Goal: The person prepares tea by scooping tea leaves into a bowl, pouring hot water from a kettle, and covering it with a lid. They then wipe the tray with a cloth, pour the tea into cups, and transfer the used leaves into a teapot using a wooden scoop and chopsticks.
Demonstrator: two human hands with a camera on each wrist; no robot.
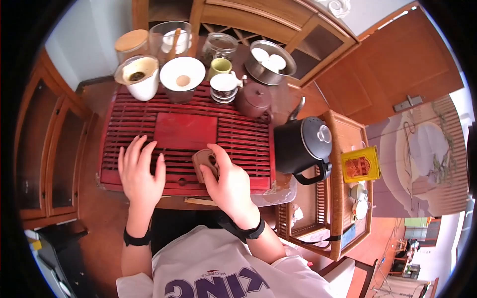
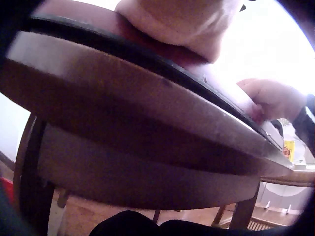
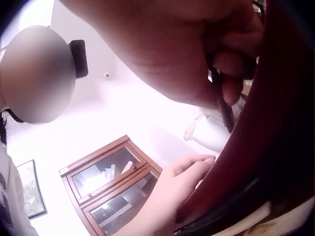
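My right hand point(image 1: 229, 185) is at the front of a red slatted tea tray point(image 1: 166, 179). Between its thumb and forefinger it grips a small brown piece point(image 1: 200, 160) with a dark hollow or opening; its exact kind I cannot tell. In the right wrist view, the curled fingers point(image 3: 231, 64) mostly hide this piece. Flat on the tray's left front lies my left hand point(image 1: 141, 171), fingers spread and nothing held. The left wrist view shows mainly the table edge point(image 2: 123, 73) below that hand.
Along the tray's back stand a white filter cup point(image 1: 144, 89), a white bowl-shaped strainer point(image 1: 194, 69), small stacked cups point(image 1: 222, 89) and a brown teapot point(image 1: 254, 99). A black kettle point(image 1: 293, 144) is at the right, beside a rattan cart point(image 1: 335, 223) with a yellow tin point(image 1: 360, 165).
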